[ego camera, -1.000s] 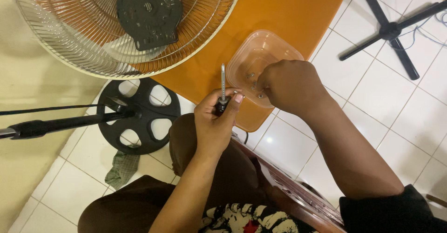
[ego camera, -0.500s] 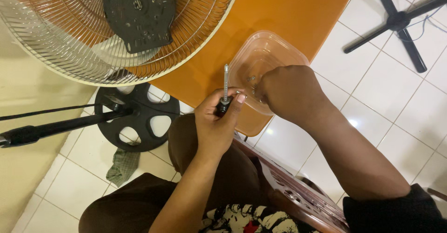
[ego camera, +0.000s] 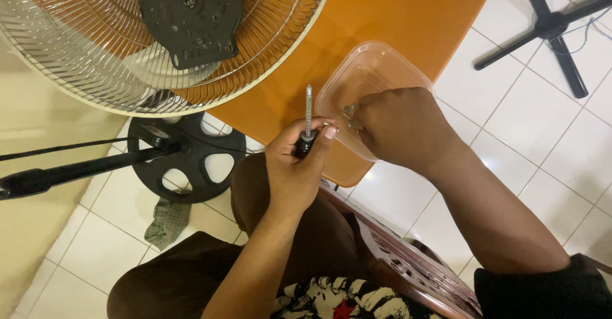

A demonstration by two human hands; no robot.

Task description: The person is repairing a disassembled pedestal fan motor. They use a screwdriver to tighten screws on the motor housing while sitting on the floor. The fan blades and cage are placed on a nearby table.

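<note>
A single package appears: a clear, rounded-rectangular plastic container (ego camera: pixel 373 80) resting open at the orange table's (ego camera: pixel 408 13) near edge; no labels, signs or screens.

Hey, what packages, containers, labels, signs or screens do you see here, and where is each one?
No labels, signs or screens show.
Clear plastic container: rectangular with rounded corners, lidless, on the orange table near its edge; the right hand reaches into it, beside the left hand holding a screwdriver upright.
</note>
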